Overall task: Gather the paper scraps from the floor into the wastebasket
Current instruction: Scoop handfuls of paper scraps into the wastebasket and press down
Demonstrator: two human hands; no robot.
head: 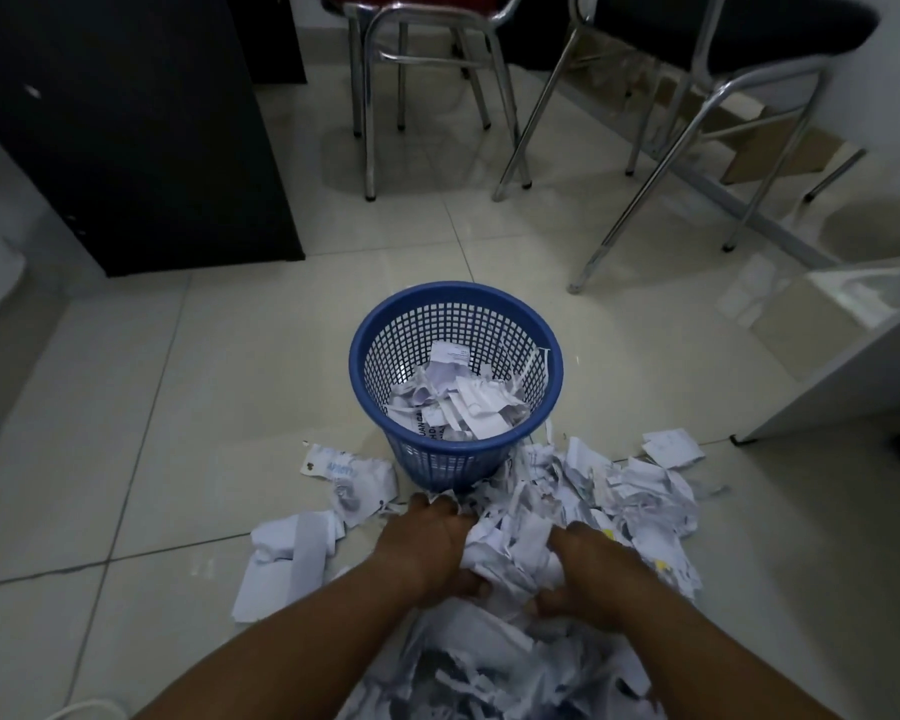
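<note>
Scraps (520, 543) pressed into a loose wad between both hands, just in front of the basket (455, 304).
Left hand (427, 543) and right hand (588, 569) have their fingers curled shut on the thin, crumpled white paper; strips will likely slip out on the lift, and the light blue mesh basket, about half full, could tip if bumped; more scraps lie right and left of it on the glossy tile floor (178, 407).
</note>
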